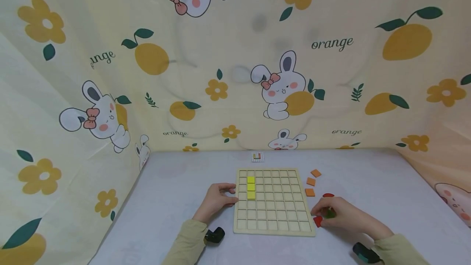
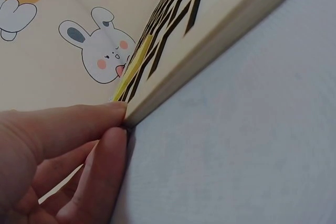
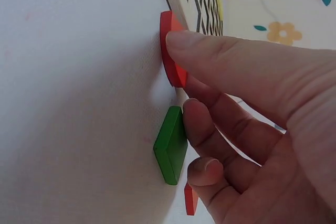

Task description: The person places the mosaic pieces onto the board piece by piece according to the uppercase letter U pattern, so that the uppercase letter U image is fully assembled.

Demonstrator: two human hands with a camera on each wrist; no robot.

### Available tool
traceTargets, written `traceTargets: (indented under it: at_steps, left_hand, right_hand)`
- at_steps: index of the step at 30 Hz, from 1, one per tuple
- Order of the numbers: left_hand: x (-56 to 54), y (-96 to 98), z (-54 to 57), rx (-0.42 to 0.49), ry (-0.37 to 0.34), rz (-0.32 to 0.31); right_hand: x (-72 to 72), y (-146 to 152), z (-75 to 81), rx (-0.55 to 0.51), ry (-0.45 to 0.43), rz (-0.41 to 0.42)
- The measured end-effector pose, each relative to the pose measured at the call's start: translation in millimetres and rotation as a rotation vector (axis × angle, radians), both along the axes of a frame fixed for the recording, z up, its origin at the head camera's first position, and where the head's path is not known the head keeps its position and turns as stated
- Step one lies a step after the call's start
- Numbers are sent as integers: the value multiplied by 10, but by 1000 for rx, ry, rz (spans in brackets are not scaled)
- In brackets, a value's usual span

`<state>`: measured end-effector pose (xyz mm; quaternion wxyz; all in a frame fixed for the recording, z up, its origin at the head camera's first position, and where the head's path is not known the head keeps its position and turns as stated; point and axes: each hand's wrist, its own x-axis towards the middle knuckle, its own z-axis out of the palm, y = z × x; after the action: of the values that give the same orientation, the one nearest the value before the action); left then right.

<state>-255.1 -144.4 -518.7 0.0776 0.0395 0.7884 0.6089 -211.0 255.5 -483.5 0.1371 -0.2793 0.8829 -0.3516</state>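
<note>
A pale wooden grid board lies on the table with three yellow square tiles in a column near its left side. At the board's left edge, my left hand holds the rim, thumb and fingertip against it in the left wrist view. Beside the board's right edge, my right hand pinches a red tile, its thumb on the tile's face. A green tile stands out just under the curled fingers. Another red tile lies beyond that hand, partly covered.
Three orange square tiles lie in a loose column right of the board. A small card with a coloured grid picture lies behind the board. Printed cloth walls the table's back and sides.
</note>
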Motion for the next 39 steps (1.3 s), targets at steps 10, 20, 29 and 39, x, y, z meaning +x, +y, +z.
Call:
traceTargets:
  at_steps: [10,20,29,39]
  left_hand:
    - [2,-2,-13,-18,6,3]
    - [9,-2,-12,-20,0,5]
    - [-2,-1,-14,-25,-8,19]
    - [-9,-2,-12,-44,-10,23]
  right_hand:
    - [5,13,21,-11,9,13]
    - [-34,84,40,-63,-34,72]
    - [-192,19,42,-168,-169,-42]
    - [-293,-477,141,-257,-125,-69]
